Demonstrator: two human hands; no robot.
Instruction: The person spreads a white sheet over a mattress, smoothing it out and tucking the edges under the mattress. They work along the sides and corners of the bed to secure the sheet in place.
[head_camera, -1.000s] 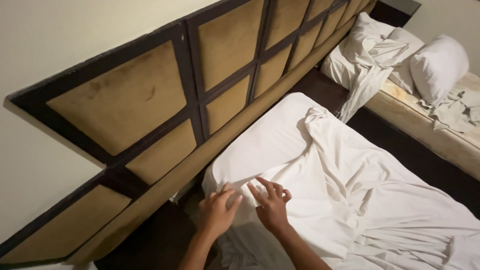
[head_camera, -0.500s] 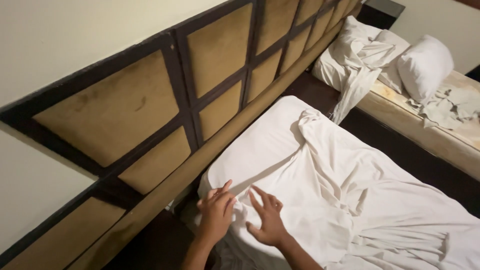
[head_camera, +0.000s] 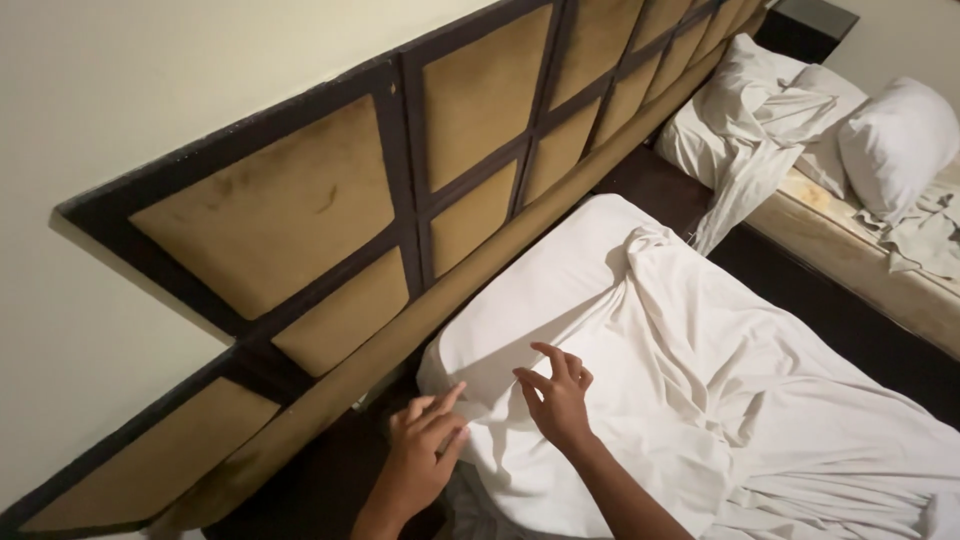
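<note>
Both hands, left (head_camera: 418, 462) and right (head_camera: 556, 398), rest open on the sheet (head_camera: 600, 330), which looks soft, light and floppy, best pinched at its corner.

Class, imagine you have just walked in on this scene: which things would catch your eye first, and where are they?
First, the two hands at the bottom: the left hand and right hand rest with fingers spread on the near corner of a white sheet covering the bed. Next, the long padded headboard of tan panels in dark framing slants along the wall. Top right, a second bed holds a white pillow and rumpled linen.
</note>
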